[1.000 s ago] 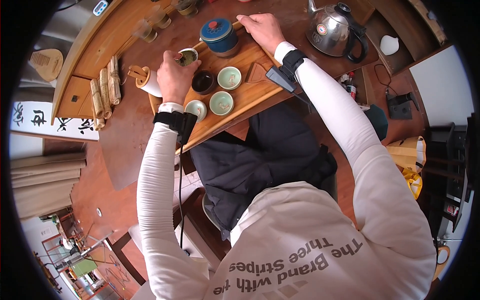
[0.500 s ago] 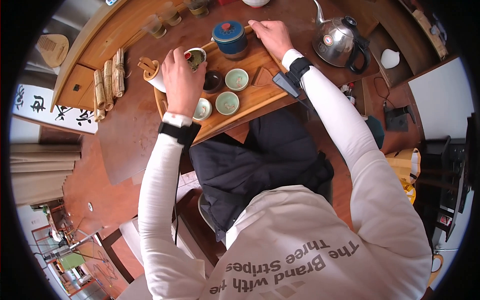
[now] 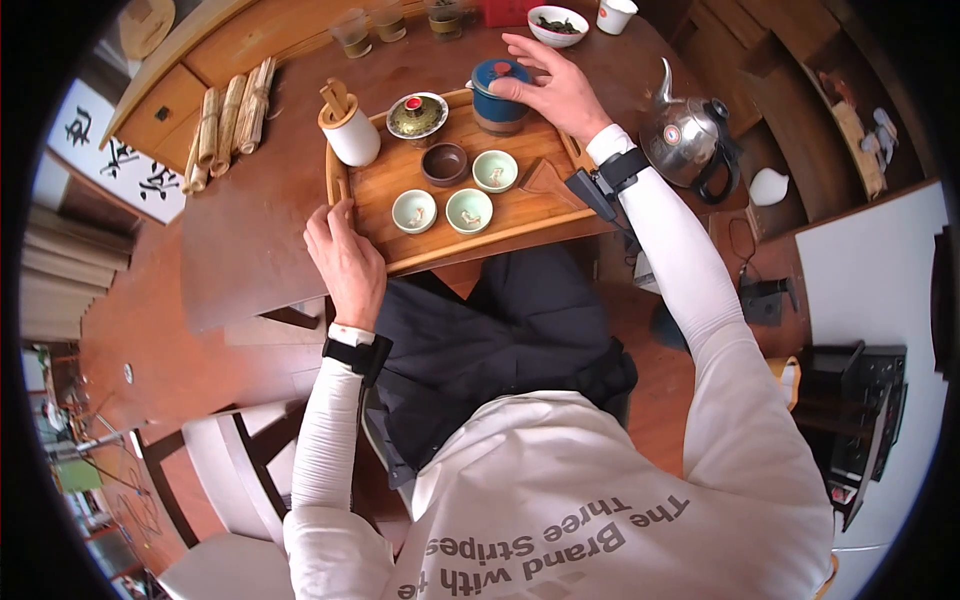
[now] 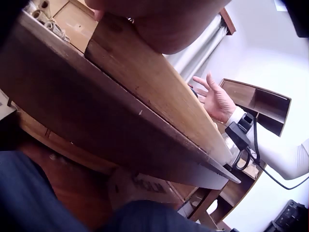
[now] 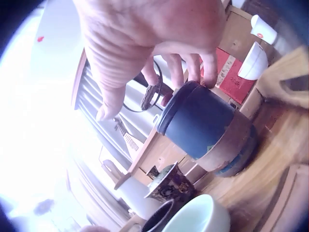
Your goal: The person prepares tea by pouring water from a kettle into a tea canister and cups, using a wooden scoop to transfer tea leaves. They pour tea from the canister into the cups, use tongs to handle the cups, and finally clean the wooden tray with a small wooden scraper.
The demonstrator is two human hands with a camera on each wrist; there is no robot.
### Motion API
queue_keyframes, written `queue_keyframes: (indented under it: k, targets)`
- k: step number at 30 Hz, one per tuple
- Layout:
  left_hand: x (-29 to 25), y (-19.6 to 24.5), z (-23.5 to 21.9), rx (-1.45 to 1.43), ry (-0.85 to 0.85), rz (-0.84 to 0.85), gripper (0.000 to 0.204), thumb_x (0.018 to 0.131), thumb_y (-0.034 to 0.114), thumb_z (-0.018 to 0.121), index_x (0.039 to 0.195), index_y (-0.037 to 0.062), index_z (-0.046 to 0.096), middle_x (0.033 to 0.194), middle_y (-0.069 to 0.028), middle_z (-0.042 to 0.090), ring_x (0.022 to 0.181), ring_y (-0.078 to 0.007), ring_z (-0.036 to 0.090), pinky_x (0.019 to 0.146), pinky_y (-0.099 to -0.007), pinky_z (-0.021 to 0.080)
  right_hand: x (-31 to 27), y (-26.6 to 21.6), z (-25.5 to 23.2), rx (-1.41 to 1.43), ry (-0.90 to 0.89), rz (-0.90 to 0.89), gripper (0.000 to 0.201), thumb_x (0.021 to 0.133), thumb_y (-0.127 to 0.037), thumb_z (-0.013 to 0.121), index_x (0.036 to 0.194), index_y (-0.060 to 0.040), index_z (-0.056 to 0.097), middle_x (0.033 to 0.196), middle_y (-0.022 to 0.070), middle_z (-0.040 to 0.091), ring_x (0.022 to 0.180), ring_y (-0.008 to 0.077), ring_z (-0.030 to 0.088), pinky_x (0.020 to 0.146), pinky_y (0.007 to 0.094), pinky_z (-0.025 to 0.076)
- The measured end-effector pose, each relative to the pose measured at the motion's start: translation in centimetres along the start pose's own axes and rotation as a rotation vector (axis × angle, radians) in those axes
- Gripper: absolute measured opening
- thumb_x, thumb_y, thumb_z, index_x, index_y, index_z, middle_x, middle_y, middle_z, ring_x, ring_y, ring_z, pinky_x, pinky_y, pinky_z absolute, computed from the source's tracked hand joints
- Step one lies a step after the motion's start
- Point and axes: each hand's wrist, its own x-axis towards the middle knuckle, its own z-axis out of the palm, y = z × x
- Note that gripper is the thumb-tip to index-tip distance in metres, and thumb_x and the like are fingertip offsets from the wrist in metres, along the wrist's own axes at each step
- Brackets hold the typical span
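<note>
In the head view, my left hand (image 3: 345, 258) touches the left side of the wooden tray (image 3: 420, 258) near its front corner, fingers loosely bent. Over the blue lidded pot (image 3: 498, 108) my right hand (image 3: 562, 92) is spread. From the right wrist, its thumb stands well away from the fingers, which hover just above the lid. A patterned gaiwan (image 3: 417, 118) with a red-knobbed lid stands at the tray's back left. Nearer me are a dark cup (image 3: 444, 164) and pale green cups (image 3: 469, 211). A brown triangular piece (image 3: 548, 185) lies at the right.
A white holder (image 3: 352, 138) with wooden tools stands at the tray's left edge. Bamboo rolls (image 3: 230, 120) lie further left, a steel kettle (image 3: 685, 140) right. Behind are glasses (image 3: 388, 20), a white bowl (image 3: 558, 27) and a paper cup (image 3: 615, 14).
My left hand has left the gaiwan and come down to the tray's left side. My right hand has moved from the tray's far right rim to above the blue pot.
</note>
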Motion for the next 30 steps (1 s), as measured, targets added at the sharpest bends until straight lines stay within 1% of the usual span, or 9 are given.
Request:
queue_keyframes:
  k: [1,3,9,16,19,22,25,27,30]
  targets:
    - [0.1,0.0,0.3,-0.009,0.011,-0.019,0.045,0.080,-0.010,0.054,0.124,0.0013,0.058,0.120,-0.0224,0.053,0.112,-0.0411,0.051,0.099,-0.0500,0.042,0.2,-0.4,0.0,-0.011,-0.021,-0.008,0.089,0.076,-0.057,0.085,0.146,-0.0112,0.055,0.140,0.0153,0.060,0.127,0.0267,0.060,0.106,0.0378,0.048]
    - [0.6,-0.1,0.7,-0.026,0.035,-0.054,0.050,0.078,-0.012,0.052,0.127,0.0009,0.057,0.123,-0.0237,0.051,0.113,-0.0419,0.050,0.100,-0.0498,0.042,0.8,-1.0,-0.4,-0.337,-0.108,-0.148,0.090,0.074,-0.053,0.087,0.147,-0.0121,0.054,0.138,0.0163,0.060,0.127,0.0304,0.059,0.107,0.0389,0.047]
    - [1.3,0.1,0.6,0.004,0.027,-0.135,0.056,0.076,-0.012,0.054,0.131,-0.0017,0.053,0.124,-0.0245,0.051,0.113,-0.0418,0.050,0.100,-0.0491,0.043,0.5,0.5,1.0,-0.405,-0.182,-0.172,0.079,0.081,-0.044,0.084,0.147,-0.0139,0.053,0.144,0.0166,0.053,0.129,0.0328,0.057,0.112,0.0405,0.044]
    - [0.8,-0.5,1.7,-0.044,0.073,-0.224,0.055,0.081,-0.007,0.055,0.136,-0.0047,0.049,0.123,-0.0266,0.053,0.114,-0.0439,0.052,0.100,-0.0499,0.044,0.1,0.4,2.6,-0.464,-0.049,-0.188,0.090,0.066,-0.038,0.095,0.143,-0.0151,0.055,0.136,0.0134,0.056,0.122,0.0305,0.059,0.106,0.0423,0.050]
    - [0.5,-1.1,2.2,-0.082,0.081,-0.297,0.052,0.084,-0.004,0.054,0.136,-0.0052,0.048,0.118,-0.0269,0.056,0.111,-0.0432,0.055,0.097,-0.0494,0.046,-0.2,0.3,3.1,-0.474,0.001,-0.172,0.089,0.065,-0.038,0.096,0.142,-0.0155,0.056,0.130,0.0145,0.058,0.119,0.0312,0.060,0.104,0.0420,0.050]
    - [0.8,-0.6,1.9,-0.030,-0.009,-0.357,0.048,0.086,0.001,0.056,0.134,-0.0052,0.050,0.109,-0.0253,0.061,0.103,-0.0420,0.060,0.091,-0.0488,0.050,-0.1,0.2,3.4,-0.489,0.023,-0.156,0.081,0.069,-0.034,0.093,0.139,-0.0173,0.058,0.123,0.0144,0.061,0.116,0.0306,0.062,0.102,0.0417,0.051]
    - [0.8,-0.7,2.0,0.023,-0.028,-0.357,0.047,0.085,0.002,0.058,0.131,-0.0046,0.052,0.108,-0.0244,0.061,0.103,-0.0419,0.061,0.090,-0.0480,0.050,0.0,0.3,3.8,-0.488,0.034,-0.139,0.073,0.073,-0.032,0.090,0.137,-0.0195,0.059,0.120,0.0136,0.062,0.113,0.0298,0.063,0.100,0.0416,0.051]
    - [0.8,-0.4,1.8,0.015,-0.017,-0.390,0.044,0.090,0.003,0.054,0.133,-0.0030,0.053,0.111,-0.0247,0.063,0.103,-0.0434,0.060,0.089,-0.0500,0.050,0.2,0.5,3.9,-0.471,0.058,-0.149,0.073,0.072,-0.032,0.090,0.137,-0.0180,0.060,0.120,0.0136,0.062,0.113,0.0298,0.063,0.100,0.0413,0.051]
    - [0.8,-0.3,1.7,0.001,-0.012,-0.398,0.044,0.088,0.003,0.055,0.132,-0.0017,0.053,0.111,-0.0244,0.063,0.103,-0.0424,0.060,0.089,-0.0505,0.050,0.8,-0.4,3.4,-0.503,-0.006,-0.223,0.072,0.072,-0.029,0.090,0.136,-0.0156,0.060,0.120,0.0133,0.062,0.113,0.0286,0.063,0.101,0.0407,0.051]
